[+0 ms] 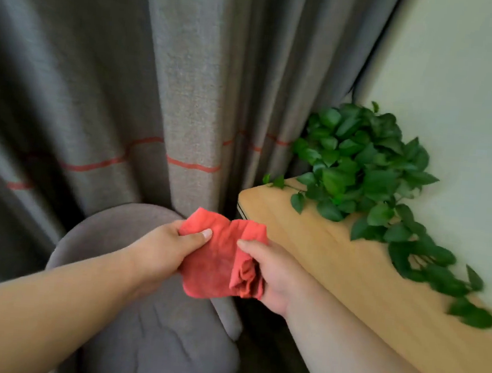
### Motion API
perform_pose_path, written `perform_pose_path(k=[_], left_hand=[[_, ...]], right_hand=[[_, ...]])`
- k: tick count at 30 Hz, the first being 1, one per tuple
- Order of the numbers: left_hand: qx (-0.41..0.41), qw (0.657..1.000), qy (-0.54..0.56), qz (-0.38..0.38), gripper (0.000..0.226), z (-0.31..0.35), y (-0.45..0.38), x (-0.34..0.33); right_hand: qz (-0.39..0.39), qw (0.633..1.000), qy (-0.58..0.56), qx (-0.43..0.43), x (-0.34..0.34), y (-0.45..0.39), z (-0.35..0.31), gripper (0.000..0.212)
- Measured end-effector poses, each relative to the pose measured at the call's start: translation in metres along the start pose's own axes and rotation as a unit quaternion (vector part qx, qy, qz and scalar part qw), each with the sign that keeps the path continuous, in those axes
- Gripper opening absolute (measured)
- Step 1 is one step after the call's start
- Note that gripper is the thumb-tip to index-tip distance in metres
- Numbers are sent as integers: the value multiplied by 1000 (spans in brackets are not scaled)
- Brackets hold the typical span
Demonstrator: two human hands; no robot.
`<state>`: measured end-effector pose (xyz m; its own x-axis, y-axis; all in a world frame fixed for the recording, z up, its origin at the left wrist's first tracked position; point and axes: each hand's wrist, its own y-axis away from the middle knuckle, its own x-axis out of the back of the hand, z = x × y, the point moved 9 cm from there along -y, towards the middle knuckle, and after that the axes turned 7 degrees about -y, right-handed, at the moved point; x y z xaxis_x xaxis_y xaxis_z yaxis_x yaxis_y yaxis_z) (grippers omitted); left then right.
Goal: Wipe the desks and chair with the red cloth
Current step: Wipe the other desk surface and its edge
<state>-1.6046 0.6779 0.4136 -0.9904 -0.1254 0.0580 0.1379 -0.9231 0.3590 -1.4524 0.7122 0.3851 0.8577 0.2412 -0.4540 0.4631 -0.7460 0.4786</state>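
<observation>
The red cloth (219, 255) is crumpled and held in the air between both hands, above the gap between chair and desk. My left hand (165, 246) pinches its left side with thumb on top. My right hand (270, 273) grips its bunched right side. Below and to the left sits a grey upholstered chair (148, 341) with a rounded back. To the right runs a light wooden desk (336, 262), its near corner just beyond the cloth.
A leafy green trailing plant (359, 172) spreads over the desk's far side against a pale wall (470, 87). Grey curtains (128, 86) with a thin red stripe hang behind the chair. A dark gap lies between chair and desk.
</observation>
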Motion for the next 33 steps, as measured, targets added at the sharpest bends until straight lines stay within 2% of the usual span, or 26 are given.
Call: perform_pose_path(k=[2, 6, 10, 12, 15, 20, 23, 27, 29, 31, 33], left_hand=[[-20, 999, 5, -41, 26, 14, -2, -23], [-32, 988, 19, -149, 27, 30, 5, -84], [-12, 963, -6, -270, 26, 33, 32, -163], [-4, 947, -20, -320, 27, 30, 55, -205], [26, 925, -50, -375, 41, 15, 92, -264], [62, 873, -132, -466, 47, -29, 170, -359], [85, 844, -169, -502, 46, -62, 225, -415], [113, 829, -177, -519, 45, -109, 298, -485], [131, 819, -168, -533, 37, -134, 334, -517], [144, 805, -163, -553, 29, -155, 377, -550], [156, 796, -165, -561, 34, -173, 409, -579]], right_hand=[[63, 997, -24, 32, 19, 20, -10, 29], [92, 981, -159, 67, 57, 89, -22, 32], [132, 960, -217, 121, 105, 172, -17, 53], [161, 948, -234, 146, 126, 215, -8, 51], [196, 926, -271, 177, 151, 278, 15, 40], [236, 871, -369, 223, 194, 380, 73, 42], [256, 843, -403, 246, 221, 448, 109, 42], [264, 827, -419, 266, 259, 533, 150, 57], [265, 815, -439, 272, 281, 569, 174, 61], [274, 799, -455, 282, 306, 606, 200, 60], [282, 773, -486, 296, 327, 638, 222, 55]])
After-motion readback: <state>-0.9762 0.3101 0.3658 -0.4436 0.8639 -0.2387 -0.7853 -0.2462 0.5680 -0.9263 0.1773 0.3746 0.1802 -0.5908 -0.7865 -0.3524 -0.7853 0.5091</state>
